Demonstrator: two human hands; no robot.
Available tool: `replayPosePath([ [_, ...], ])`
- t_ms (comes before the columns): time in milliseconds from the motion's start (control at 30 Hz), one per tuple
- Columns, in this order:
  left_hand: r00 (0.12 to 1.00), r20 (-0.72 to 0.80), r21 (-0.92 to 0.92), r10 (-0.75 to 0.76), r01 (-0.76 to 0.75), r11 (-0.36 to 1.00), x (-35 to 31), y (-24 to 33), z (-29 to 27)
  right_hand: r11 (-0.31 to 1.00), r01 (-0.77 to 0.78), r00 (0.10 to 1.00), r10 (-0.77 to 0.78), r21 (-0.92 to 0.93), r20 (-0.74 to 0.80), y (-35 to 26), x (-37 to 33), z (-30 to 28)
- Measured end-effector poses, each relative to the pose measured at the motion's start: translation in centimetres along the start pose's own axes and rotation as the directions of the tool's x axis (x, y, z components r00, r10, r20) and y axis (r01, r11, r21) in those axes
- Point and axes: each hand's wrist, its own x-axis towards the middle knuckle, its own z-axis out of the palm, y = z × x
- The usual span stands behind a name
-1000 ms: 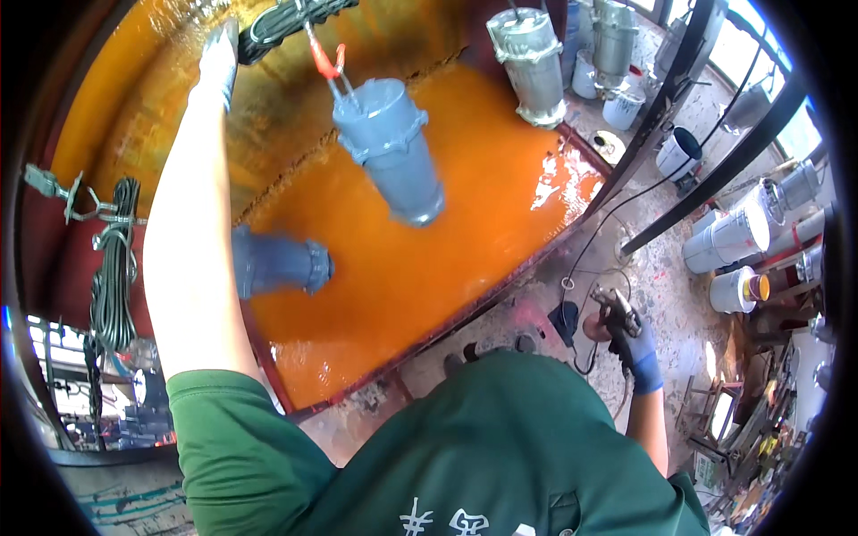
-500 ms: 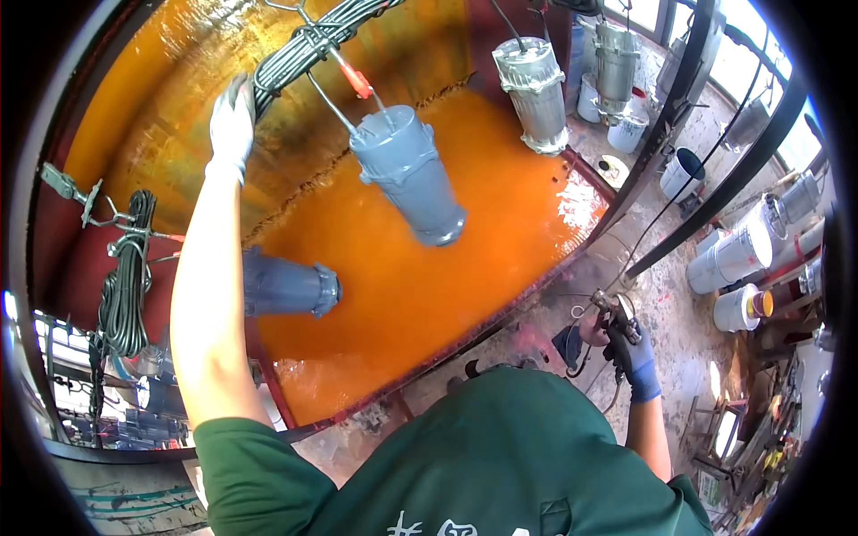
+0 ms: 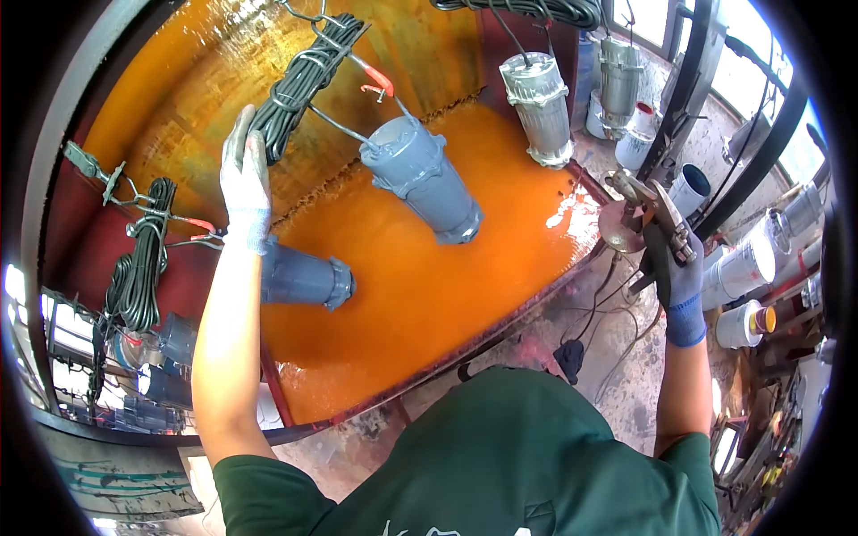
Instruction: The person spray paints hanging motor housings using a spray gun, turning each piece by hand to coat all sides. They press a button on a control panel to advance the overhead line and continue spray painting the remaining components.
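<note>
My left hand (image 3: 244, 170), in a white glove, lies with its fingers stretched out against a bundle of black cable (image 3: 304, 85). Below that bundle hangs a blue-grey cylindrical pump (image 3: 420, 179), tilted, over an orange-coated tray. A red clip (image 3: 379, 79) dangles beside its metal hook. Over at the right, my right hand (image 3: 672, 277) in a grey-blue glove is closed around a paint spray gun (image 3: 663, 219). The gun's round cup (image 3: 619, 226) sits at its front, pointing toward the hanging pumps. The right fingertips are partly hidden by the gun.
Another grey pump (image 3: 308, 277) hangs close behind my left forearm. An unpainted silver pump (image 3: 539, 107) hangs at the far right of the orange tray (image 3: 429, 313). White buckets (image 3: 742, 259) stand on the right, near dark frame posts (image 3: 755, 147). A hose crosses the floor.
My right hand has lifted the spray gun up and forward, toward the tray's right edge. My left hand stays by the cable, its fingers now turned more against the bundle.
</note>
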Motion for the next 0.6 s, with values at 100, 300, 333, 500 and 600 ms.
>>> replayPosePath([
  [100,1.0,-0.004,0.01,0.017,-0.017,1.0,-0.3,0.7,0.3,0.988,0.116,0.979,-0.096,-0.099,0.181,-1.7,0.2,0.6],
  [300,0.999,0.008,0.016,0.047,-0.047,0.999,-1.2,2.4,0.7,0.839,0.427,0.634,-0.011,-0.338,0.773,-3.4,1.0,0.6],
  [333,0.999,0.004,0.024,0.053,-0.054,0.998,-1.4,2.5,0.8,0.803,0.445,0.693,-0.028,-0.397,0.721,-2.8,1.2,0.5],
  [500,0.99,0.045,0.006,0.137,-0.137,0.991,-1.5,4.6,2.5,0.965,0.113,0.95,-0.036,-0.235,0.309,-2.0,2.6,-0.1],
  [600,0.993,0.048,-0.058,0.106,-0.103,0.993,-1.9,5.8,3.1,0.958,0.167,0.915,-0.062,-0.234,0.399,-4.4,2.9,0.5],
])
